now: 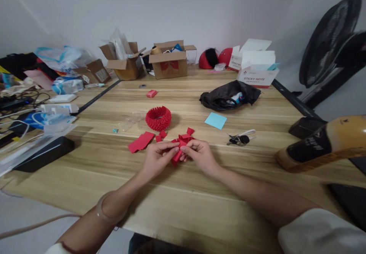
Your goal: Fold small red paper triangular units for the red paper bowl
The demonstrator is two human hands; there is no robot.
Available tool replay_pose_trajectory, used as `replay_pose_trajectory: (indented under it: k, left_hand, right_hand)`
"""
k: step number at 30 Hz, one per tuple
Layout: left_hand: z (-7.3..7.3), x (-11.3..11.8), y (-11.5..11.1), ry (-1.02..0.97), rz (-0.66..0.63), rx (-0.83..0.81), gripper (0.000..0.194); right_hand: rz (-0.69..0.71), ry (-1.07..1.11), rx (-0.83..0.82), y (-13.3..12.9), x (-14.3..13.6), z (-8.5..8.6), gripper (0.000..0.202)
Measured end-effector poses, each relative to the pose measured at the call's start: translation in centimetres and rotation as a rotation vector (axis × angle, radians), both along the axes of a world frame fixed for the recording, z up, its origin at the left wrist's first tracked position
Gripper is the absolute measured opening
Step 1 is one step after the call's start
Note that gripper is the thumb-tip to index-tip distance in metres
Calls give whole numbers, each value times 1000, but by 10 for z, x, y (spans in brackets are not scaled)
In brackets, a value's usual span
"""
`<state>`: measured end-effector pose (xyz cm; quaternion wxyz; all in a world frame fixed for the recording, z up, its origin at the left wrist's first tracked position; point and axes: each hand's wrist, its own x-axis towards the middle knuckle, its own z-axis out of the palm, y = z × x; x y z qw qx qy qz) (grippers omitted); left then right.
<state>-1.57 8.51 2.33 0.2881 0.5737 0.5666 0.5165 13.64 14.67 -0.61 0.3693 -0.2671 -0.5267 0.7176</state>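
Note:
Between my two hands is a small piece of red paper [182, 143], pinched from both sides. The fingers of my left hand [158, 157] close on its left edge. My right hand [201, 155] grips its right side, thumb on top. Several more red paper pieces [190, 131] lie just behind and beneath the fingers, partly hidden. Left of my left hand rests a stack of red paper sheets [141, 142]. Beyond the hands stands a round red bowl of folded paper pieces [158, 119], open at the top.
A blue paper square [215, 120], keys [241, 138] and a black bag [228, 97] lie to the right. A large bottle [323, 143] leans in at far right. Cardboard boxes [168, 65] and a sticky note box [257, 77] stand at the back. A black stand [47, 153] sits left.

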Motion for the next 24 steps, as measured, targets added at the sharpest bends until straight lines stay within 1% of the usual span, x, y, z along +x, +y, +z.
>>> replay_pose_trajectory:
  k: [4, 7, 10, 16, 20, 24]
  left_hand:
    - [-2, -2, 1, 0, -41, -17, 10]
    - [-3, -3, 2, -5, -80, -38, 10]
    - [-4, -3, 3, -24, -81, -31, 11]
    - [0, -1, 2, 6, -63, -4, 10]
    - [1, -2, 1, 18, -60, -11, 10]
    - [-1, -1, 1, -18, 6, 4, 14]
  right_hand:
    - [-43, 17, 25, 0, 1, 0, 33]
    - [-72, 40, 20, 2, 2, -1, 32]
    - [-81, 51, 5, 3, 1, -2, 31]
    - [20, 3, 7, 1, 0, -1, 34]
    - [23, -2, 16, 0, 0, -1, 37]
    - [79, -61, 45, -1, 0, 0, 35]
